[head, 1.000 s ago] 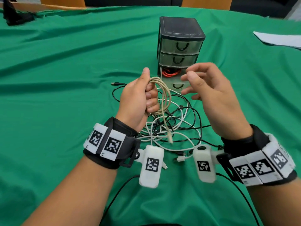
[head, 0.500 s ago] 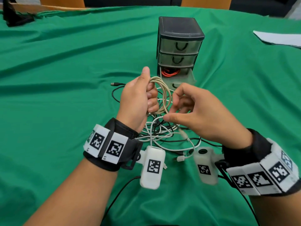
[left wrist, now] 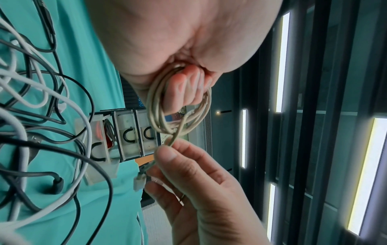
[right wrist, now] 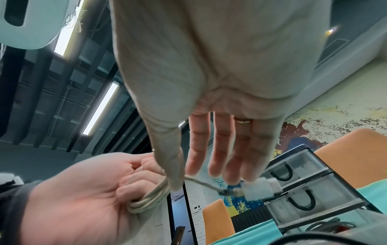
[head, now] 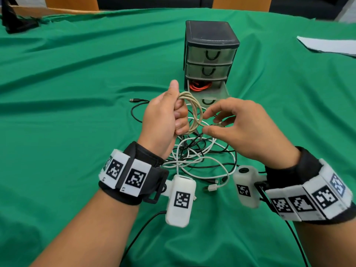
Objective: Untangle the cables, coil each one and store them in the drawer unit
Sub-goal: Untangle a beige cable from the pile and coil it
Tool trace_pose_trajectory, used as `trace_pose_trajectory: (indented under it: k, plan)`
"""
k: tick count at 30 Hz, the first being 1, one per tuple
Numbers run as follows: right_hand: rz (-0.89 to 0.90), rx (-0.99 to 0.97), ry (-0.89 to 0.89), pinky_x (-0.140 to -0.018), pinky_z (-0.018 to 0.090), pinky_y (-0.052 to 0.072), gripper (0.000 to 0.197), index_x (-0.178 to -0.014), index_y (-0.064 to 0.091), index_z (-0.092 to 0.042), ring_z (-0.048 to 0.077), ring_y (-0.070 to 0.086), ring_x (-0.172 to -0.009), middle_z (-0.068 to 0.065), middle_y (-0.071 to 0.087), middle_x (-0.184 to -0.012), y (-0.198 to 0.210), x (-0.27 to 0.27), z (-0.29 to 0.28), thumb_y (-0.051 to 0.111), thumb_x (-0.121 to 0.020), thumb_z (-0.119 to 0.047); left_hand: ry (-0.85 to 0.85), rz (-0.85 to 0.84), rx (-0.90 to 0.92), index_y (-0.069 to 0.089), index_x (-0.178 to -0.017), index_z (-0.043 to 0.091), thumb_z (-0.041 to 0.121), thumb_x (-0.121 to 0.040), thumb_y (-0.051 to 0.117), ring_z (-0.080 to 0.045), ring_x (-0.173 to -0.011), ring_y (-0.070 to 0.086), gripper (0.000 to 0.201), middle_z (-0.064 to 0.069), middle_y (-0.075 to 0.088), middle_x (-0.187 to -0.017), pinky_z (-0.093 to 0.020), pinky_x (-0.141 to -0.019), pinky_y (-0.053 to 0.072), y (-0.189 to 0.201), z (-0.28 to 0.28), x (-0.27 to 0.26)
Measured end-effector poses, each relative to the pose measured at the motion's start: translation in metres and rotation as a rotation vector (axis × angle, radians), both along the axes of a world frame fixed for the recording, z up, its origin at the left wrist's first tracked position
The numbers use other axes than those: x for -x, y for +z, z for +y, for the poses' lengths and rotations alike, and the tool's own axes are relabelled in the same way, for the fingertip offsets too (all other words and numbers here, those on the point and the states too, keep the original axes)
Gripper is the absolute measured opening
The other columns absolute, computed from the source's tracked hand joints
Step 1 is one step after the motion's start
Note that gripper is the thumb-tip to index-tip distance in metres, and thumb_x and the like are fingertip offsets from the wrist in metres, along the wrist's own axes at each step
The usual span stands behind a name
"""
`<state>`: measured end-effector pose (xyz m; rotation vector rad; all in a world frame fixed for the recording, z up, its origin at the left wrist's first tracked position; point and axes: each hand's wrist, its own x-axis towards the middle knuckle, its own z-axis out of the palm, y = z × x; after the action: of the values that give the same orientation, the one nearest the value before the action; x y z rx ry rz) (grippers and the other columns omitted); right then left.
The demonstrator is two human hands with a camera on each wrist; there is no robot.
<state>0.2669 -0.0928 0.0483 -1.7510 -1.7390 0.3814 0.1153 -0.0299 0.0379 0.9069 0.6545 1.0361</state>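
Note:
My left hand (head: 179, 116) grips a coil of beige cable (head: 194, 110) in a fist above the table; the loops hang from the curled fingers (left wrist: 188, 89). My right hand (head: 209, 123) pinches the coil's loose tail just below the loops, and its white plug (right wrist: 259, 187) lies by the fingertips. Under both hands a tangle of white and black cables (head: 202, 157) lies on the green cloth. Behind stands the black drawer unit (head: 210, 35). Its bottom drawer (head: 221, 93) is pulled out with an orange cable (head: 200, 86) inside; the two upper drawers are closed.
A black USB plug (head: 134, 100) trails left out of the tangle. White paper (head: 327, 45) lies at the far right and a dark object (head: 17, 22) at the far left corner. Orange chair backs stand beyond the table.
My right hand dropped from near the drawer, took the hanging beige tail, and has now lifted it to the coil. The left hand kept its grip and barely moved.

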Motion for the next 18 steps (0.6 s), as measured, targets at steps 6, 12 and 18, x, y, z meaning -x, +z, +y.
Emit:
trace_pose_trajectory:
  k: [6, 12, 18]
  plan:
    - [0.029, -0.095, -0.019, -0.072, 0.025, 0.048, 0.005, -0.079, 0.075, -0.029, 0.011, 0.06, -0.074, -0.005, 0.064, -0.081, 0.0, 0.0, -0.001, 0.079, -0.076, -0.027, 0.006, -0.042, 0.04, 0.033, -0.064, 0.019, 0.039, -0.104, 0.04, -0.008, -0.039, 0.017, 0.045, 0.004, 0.02, -0.053, -0.021, -0.038, 0.015, -0.001, 0.006, 0.004]
    - [0.06, -0.208, -0.041, -0.065, 0.01, 0.036, 0.004, -0.082, 0.077, -0.027, 0.008, 0.052, -0.07, -0.005, 0.056, -0.076, 0.009, -0.005, -0.004, 0.08, -0.08, -0.026, 0.027, -0.004, -0.002, 0.032, -0.064, 0.018, 0.038, -0.104, 0.039, -0.007, -0.038, 0.016, 0.046, 0.005, 0.021, -0.051, -0.021, -0.039, 0.013, 0.001, 0.011, 0.008]
    - [0.218, -0.326, -0.087, -0.072, 0.012, 0.045, 0.013, -0.097, 0.077, -0.025, 0.001, 0.062, -0.078, -0.006, 0.068, -0.089, -0.002, -0.004, 0.005, 0.077, -0.085, -0.023, -0.096, -0.146, 0.096, 0.033, -0.063, 0.019, 0.038, -0.104, 0.04, -0.006, -0.037, 0.017, 0.046, 0.006, 0.021, -0.051, -0.02, -0.037, 0.014, 0.002, 0.003, 0.004]
